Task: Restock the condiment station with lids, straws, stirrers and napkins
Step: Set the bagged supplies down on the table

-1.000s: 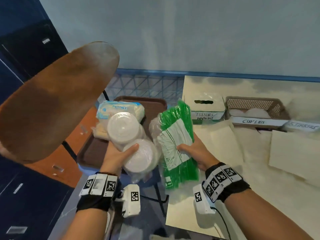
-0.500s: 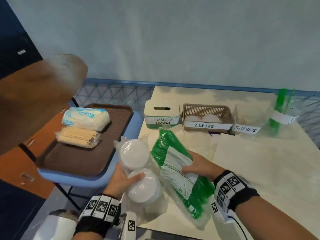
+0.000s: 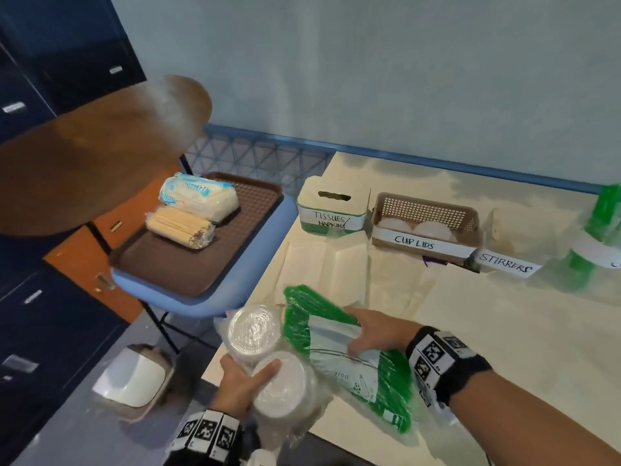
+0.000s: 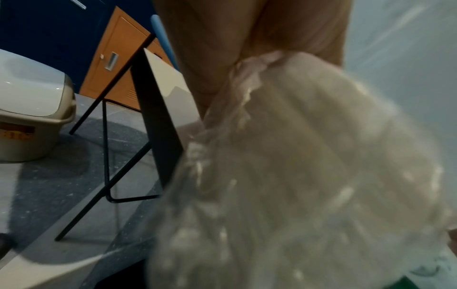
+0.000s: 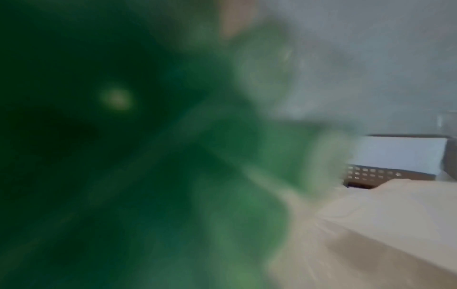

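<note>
My left hand grips a clear bag of white cup lids at the table's front left corner; in the left wrist view the lid bag fills the frame, blurred. My right hand holds a bag of green straws lying low over the cream table; the straw bag is a green blur in the right wrist view. A napkin pack and a bundle of wooden stirrers lie on the brown tray.
Along the table's back stand a box labelled tissues/napkins, a cup lids basket, a stirrers label and a clear straw holder. The tray rests on a blue chair. A bin stands on the floor.
Both hands have carried the lid bag and the straw bag away from the tray, rightward and down to the table's front corner. The straw bag now lies flatter.
</note>
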Action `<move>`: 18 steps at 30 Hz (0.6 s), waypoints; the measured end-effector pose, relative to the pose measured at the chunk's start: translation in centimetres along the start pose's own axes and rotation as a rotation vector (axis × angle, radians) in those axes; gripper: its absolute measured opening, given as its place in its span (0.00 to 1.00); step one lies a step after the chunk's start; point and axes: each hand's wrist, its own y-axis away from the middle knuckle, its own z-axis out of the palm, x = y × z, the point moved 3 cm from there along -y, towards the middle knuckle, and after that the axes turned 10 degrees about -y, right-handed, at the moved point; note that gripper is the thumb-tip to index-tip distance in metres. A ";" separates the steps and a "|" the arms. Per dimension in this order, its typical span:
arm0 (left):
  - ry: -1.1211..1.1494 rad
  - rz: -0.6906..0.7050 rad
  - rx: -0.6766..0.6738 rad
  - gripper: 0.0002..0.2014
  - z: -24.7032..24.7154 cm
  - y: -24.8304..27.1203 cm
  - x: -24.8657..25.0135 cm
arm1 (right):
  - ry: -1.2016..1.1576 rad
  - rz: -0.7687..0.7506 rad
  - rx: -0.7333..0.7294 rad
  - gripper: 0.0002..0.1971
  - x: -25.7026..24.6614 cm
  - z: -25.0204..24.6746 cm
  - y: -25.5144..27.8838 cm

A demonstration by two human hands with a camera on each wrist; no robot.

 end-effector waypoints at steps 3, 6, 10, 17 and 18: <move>-0.036 -0.012 0.076 0.62 0.7 0.3 0.4 | 0.098 -0.037 0.001 0.37 -0.4 0.0 -0.5; -0.071 0.013 0.119 0.48 1.6 0.1 1.1 | 0.178 -0.053 0.049 0.33 -0.3 -0.4 -0.8; -0.079 0.025 0.104 0.43 2.5 0.0 2.0 | 0.312 -0.099 0.158 0.30 0.1 -0.8 -0.8; -0.402 0.026 0.119 0.51 3.0 -0.3 2.6 | 0.466 -0.275 0.444 0.36 1.6 -0.5 -0.2; -0.449 0.017 0.118 0.52 3.0 -0.3 2.5 | 0.443 -0.293 0.472 0.36 1.7 -0.4 0.0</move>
